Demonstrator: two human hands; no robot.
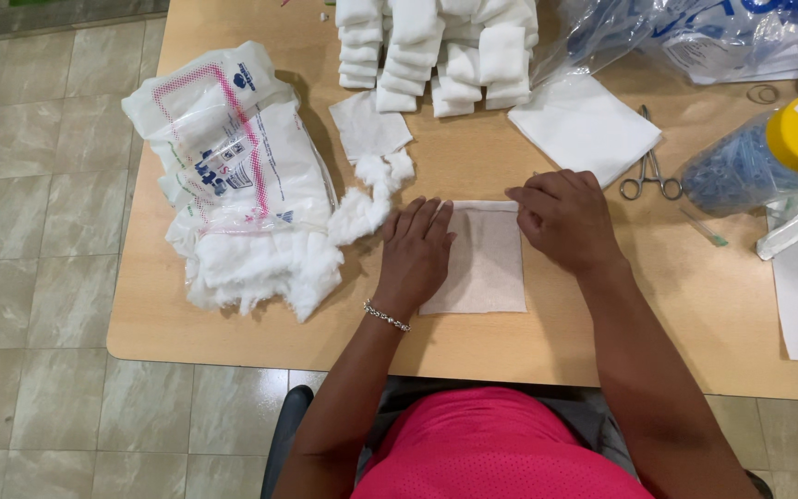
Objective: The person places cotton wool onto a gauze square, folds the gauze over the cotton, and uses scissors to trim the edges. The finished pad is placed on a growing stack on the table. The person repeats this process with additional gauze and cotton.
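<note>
Head view. A thin square sheet of white gauze (484, 263) lies flat on the light wooden table (602, 342), near the table's front edge and directly before the seated person.

The left hand (415, 254) rests palm down on the gauze's left edge, fingers extended and close together, pressing the sheet flat rather than gripping it. A silver bead bracelet (386, 317) sits at its wrist.

The right hand (563, 220) lies on the gauze's upper right corner, fingers curled inward with the tips at the folded top edge. Whether they pinch the fabric cannot be told.

Left of the gauze, a loose tuft of white cotton wool (371, 196) trails from an opened white plastic cotton pack with pink and blue print (233, 176). Beyond the gauze stands a stack of folded white gauze pads (441, 46), with a single small white gauze square (368, 125) in front of it.

Up and right of the gauze, close to the right hand, lies a folded white cloth sheet (588, 125). Steel scissor-handled forceps (650, 171) lie just beside it. Further right lies a clear plastic jar with a yellow lid (768, 152), on its side.
</note>
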